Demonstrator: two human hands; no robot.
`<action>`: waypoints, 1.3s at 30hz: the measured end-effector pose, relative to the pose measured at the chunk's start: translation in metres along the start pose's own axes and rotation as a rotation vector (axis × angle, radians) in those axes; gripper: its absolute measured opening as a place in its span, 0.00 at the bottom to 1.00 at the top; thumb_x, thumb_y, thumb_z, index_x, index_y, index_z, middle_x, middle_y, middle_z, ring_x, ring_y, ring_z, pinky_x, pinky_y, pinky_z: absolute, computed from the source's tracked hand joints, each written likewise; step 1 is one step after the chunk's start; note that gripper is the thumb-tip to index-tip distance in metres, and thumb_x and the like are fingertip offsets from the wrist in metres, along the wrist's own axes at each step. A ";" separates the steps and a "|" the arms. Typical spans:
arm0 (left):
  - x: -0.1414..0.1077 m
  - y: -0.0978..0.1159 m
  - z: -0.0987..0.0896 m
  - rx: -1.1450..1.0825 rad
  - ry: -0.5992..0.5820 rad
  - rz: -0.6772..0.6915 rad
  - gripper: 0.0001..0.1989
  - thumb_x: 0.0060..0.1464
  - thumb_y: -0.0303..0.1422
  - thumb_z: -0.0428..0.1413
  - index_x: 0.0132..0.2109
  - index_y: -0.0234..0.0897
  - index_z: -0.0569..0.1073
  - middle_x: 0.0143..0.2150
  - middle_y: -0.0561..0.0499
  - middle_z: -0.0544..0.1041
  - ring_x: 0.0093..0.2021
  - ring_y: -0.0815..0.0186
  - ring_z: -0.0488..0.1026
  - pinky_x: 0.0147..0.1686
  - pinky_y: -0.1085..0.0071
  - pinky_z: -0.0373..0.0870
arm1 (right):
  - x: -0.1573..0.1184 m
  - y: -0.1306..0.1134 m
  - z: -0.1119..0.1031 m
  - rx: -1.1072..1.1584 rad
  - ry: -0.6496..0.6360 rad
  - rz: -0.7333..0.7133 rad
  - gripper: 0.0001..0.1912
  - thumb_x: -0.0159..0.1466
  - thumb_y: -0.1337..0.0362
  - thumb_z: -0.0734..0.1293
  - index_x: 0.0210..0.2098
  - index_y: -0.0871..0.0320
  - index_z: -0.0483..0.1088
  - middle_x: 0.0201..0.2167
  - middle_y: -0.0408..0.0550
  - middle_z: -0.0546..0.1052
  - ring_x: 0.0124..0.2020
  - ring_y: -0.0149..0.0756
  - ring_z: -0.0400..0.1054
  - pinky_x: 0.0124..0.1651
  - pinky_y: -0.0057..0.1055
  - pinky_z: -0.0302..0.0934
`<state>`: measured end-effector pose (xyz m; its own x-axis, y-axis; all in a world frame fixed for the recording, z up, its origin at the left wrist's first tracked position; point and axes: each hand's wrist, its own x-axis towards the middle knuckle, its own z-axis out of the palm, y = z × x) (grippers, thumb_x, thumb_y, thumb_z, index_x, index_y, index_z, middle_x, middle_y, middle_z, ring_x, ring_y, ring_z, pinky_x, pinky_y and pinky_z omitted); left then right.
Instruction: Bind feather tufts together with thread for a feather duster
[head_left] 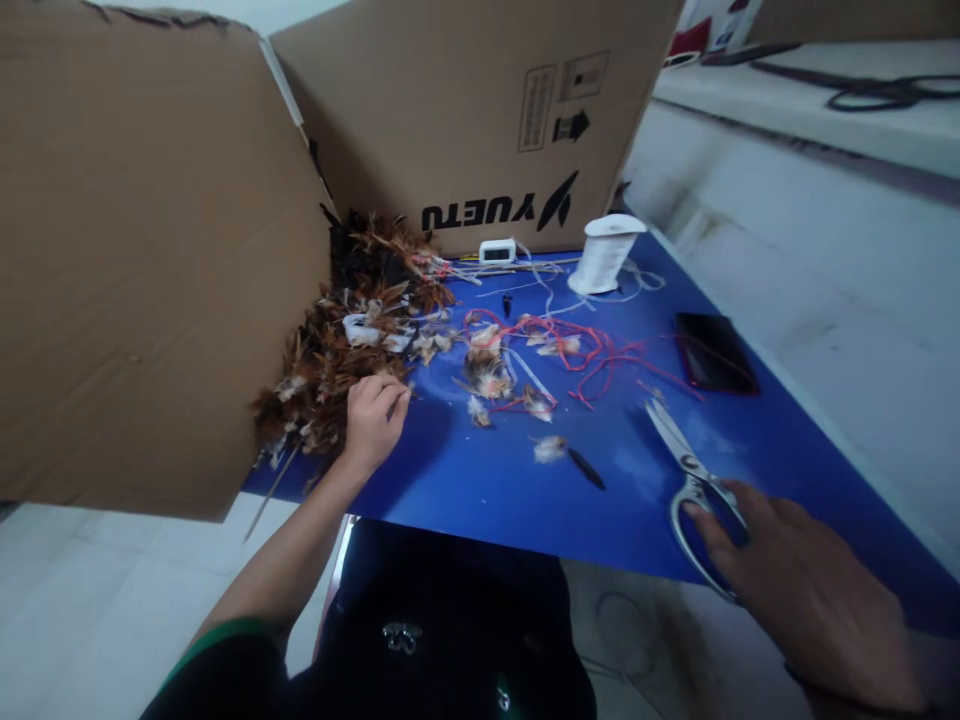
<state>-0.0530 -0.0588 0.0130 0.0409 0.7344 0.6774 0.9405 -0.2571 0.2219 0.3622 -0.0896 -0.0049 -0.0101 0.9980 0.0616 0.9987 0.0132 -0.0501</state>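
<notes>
The brown feather bundle (319, 365) lies along the left side of the tabletop (465, 490), well to the left of the scissors (676, 438). The right hand (795, 560) has its grip closed round the scissors' handles near the near right corner; their long axis slants toward the far edge, leaning left, so the blades point past the bundle rather than at it. The left hand (375, 412) is the nearer, right beside the bundle; its fingers are curled together, but I cannot tell whether that grip holds anything.

Between the 2 hands, 1 black feather (586, 468) lies by a pale tuft (550, 449), with red string (592, 350) farther back. A white ribbon spool (606, 255) stands toward the far right corner, and a dark flat device (716, 352) lies by the right edge. The surface is smooth blue, with cardboard (150, 270) along the left and a pale wall (787, 260) on the right.
</notes>
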 end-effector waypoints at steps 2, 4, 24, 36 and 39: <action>0.010 0.013 0.010 -0.085 -0.051 0.036 0.07 0.57 0.31 0.51 0.37 0.38 0.74 0.37 0.48 0.75 0.41 0.63 0.70 0.44 0.64 0.62 | 0.001 -0.008 -0.006 -0.093 -0.003 0.033 0.24 0.66 0.51 0.48 0.47 0.59 0.65 0.36 0.58 0.71 0.36 0.52 0.69 0.39 0.42 0.62; 0.020 0.024 0.024 -0.169 -0.100 0.081 0.08 0.57 0.31 0.50 0.39 0.37 0.74 0.38 0.47 0.75 0.42 0.63 0.70 0.45 0.65 0.63 | 0.001 -0.012 -0.008 -0.150 0.006 0.023 0.23 0.67 0.53 0.49 0.47 0.60 0.65 0.35 0.57 0.71 0.36 0.50 0.69 0.39 0.40 0.62; 0.029 0.039 0.104 -0.300 -0.307 0.064 0.05 0.55 0.31 0.54 0.34 0.36 0.74 0.34 0.49 0.72 0.37 0.65 0.69 0.41 0.68 0.64 | 0.029 -0.076 -0.022 0.390 0.457 -0.360 0.13 0.64 0.60 0.60 0.44 0.59 0.70 0.36 0.52 0.74 0.41 0.42 0.68 0.47 0.40 0.63; 0.028 0.036 0.102 -0.394 -0.333 -0.020 0.06 0.50 0.23 0.53 0.36 0.36 0.71 0.32 0.50 0.73 0.34 0.66 0.69 0.37 0.70 0.65 | 0.135 -0.174 -0.010 0.403 0.000 -0.354 0.12 0.61 0.65 0.62 0.42 0.57 0.73 0.39 0.52 0.76 0.38 0.36 0.70 0.42 0.30 0.61; 0.027 0.037 0.105 -0.408 -0.317 -0.014 0.09 0.50 0.24 0.54 0.40 0.36 0.71 0.33 0.50 0.74 0.34 0.66 0.70 0.38 0.69 0.66 | 0.144 -0.180 -0.004 0.336 -0.036 -0.200 0.15 0.62 0.56 0.61 0.38 0.58 0.74 0.36 0.53 0.77 0.38 0.39 0.71 0.40 0.31 0.61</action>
<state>0.0181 0.0173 -0.0338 0.1889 0.8776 0.4407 0.7365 -0.4234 0.5275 0.1812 0.0519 0.0167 -0.2107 0.9751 0.0688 0.9047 0.2212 -0.3642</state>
